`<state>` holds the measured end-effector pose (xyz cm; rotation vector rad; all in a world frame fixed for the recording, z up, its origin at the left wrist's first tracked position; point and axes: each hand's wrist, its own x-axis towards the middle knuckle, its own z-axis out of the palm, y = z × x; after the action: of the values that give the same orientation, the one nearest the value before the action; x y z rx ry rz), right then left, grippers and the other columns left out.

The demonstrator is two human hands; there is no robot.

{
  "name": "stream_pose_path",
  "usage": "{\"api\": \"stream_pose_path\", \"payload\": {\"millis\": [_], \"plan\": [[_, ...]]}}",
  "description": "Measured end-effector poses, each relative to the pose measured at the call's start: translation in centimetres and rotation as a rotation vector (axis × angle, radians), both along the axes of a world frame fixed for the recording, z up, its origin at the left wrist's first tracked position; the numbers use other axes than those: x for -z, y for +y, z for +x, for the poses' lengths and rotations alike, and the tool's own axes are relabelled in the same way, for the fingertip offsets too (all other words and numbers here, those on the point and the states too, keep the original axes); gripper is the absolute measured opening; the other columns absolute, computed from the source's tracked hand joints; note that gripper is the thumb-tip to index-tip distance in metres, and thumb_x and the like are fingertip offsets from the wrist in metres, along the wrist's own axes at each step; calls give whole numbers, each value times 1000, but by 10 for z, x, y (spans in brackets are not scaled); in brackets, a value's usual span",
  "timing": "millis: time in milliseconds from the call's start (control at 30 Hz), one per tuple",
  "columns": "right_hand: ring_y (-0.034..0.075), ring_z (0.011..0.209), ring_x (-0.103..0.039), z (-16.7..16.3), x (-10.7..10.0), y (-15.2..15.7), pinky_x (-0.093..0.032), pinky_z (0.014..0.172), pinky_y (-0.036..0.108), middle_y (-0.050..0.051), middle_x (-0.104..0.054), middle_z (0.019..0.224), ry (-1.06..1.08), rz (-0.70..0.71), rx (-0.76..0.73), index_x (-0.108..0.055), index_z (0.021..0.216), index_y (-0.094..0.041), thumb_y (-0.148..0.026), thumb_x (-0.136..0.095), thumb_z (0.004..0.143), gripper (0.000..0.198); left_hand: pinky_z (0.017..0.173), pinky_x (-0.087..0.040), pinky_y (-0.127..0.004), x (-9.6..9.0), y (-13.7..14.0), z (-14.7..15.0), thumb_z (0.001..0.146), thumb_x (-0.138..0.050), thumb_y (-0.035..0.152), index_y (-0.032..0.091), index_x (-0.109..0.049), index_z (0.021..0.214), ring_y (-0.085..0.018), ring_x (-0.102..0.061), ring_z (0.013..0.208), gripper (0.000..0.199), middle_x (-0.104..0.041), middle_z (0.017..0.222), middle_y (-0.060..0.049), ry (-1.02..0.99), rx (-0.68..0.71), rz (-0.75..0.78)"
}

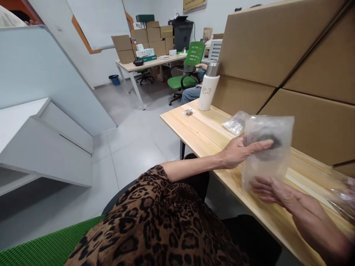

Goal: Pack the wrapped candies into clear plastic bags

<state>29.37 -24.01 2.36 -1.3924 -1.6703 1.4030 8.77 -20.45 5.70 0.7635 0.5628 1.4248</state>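
My left hand [240, 151] grips a frosted plastic bag [269, 170], its thumb pressed flat across the front and the other fingers hidden behind. A dark, blurred shape [276, 142] shows through the milky plastic under the thumb; its kind cannot be made out. At the bag's lower edge is my right hand [280, 195], fingers stretched out and loosely together. It overlaps the bag, and whether it touches cannot be told. Just beyond the bag, a crinkled clear plastic bag [235, 123] lies on the wooden table [194, 129].
A white tumbler with a steel lid [208, 90] and a small clear packet [188, 112] stand near the table's far end. Cardboard boxes [249, 48] wall off the right side. More clear plastic [344, 199] lies at far right. A person's jeans [191, 94] show beyond.
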Motion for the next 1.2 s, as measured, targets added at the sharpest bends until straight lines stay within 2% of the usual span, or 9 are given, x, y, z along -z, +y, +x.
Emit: {"api": "stream_pose_path", "payload": {"millis": [100, 233, 333, 433, 567, 767, 933, 1100, 1200], "plan": [[40, 104, -79, -1, -1, -2, -68, 88, 54, 16, -82, 111, 161, -89, 83, -84, 102, -30, -87, -71, 75, 65, 112, -51, -40, -10, -3, 0, 80, -90, 34, 22, -79, 101, -29, -69, 123, 26, -78, 115, -10, 76, -34, 90], [27, 83, -69, -1, -9, 0, -62, 87, 49, 8, -74, 88, 32, 280, 363, -74, 87, -28, -73, -82, 77, 47, 116, -48, -45, -16, 2, -3, 87, -85, 38, 23, -77, 101, -26, -68, 119, 22, -77, 118, -6, 125, -77, 232], [24, 102, -69, -3, -17, 7, -58, 96, 43, 7, -73, 112, 170, 432, 422, -70, 108, -29, -61, -92, 71, 54, 109, -52, -46, -16, 7, 0, 87, -85, 43, 23, -75, 106, -24, -69, 108, 29, -78, 109, -4, 153, -25, 205], [26, 110, -71, -10, -19, 11, -60, 98, 43, 9, -76, 120, 292, 160, 159, -72, 117, -26, -57, -95, 67, 63, 109, -52, -43, -14, 11, 8, 83, -89, 50, 24, -75, 106, -26, -67, 113, 37, -79, 108, -3, 195, 17, 164], [20, 74, -68, -12, -11, 8, -59, 75, 36, 6, -74, 80, 293, -21, 23, -74, 83, -20, -66, -90, 70, 51, 108, -52, -47, -8, 19, 8, 81, -92, 52, 25, -75, 101, -28, -65, 117, 38, -79, 103, -2, 159, 13, 67], [17, 75, -61, 4, -10, -9, -53, 71, 32, 6, -72, 87, -69, 399, 339, -74, 92, -20, -70, -81, 82, 51, 112, -44, -50, -1, 32, -6, 95, -80, 48, 26, -75, 102, -24, -59, 120, 23, -79, 100, 2, 155, -50, 171], [25, 74, -75, -6, -22, -15, -59, 63, 36, 14, -77, 86, 288, -124, 132, -74, 88, -19, -97, -60, 77, 80, 114, -46, -47, -11, 15, 4, 86, -88, 48, 28, -79, 106, -26, -64, 127, 30, -81, 113, 2, 227, -54, 293], [16, 54, -64, -6, -31, -17, -51, 51, 28, 9, -70, 64, 219, 59, 301, -72, 73, -19, -92, -67, 78, 73, 111, -48, -43, -19, 7, 7, 80, -92, 44, 24, -81, 94, -24, -69, 113, 26, -81, 106, 0, 276, -209, 382], [22, 62, -71, -10, -35, -20, -58, 57, 33, 12, -75, 73, 379, -180, 70, -76, 83, -19, -99, -53, 80, 83, 106, -49, -41, -17, 4, 7, 81, -91, 38, 26, -81, 90, -23, -69, 107, 17, -80, 102, 0, 289, -215, 381]]}}
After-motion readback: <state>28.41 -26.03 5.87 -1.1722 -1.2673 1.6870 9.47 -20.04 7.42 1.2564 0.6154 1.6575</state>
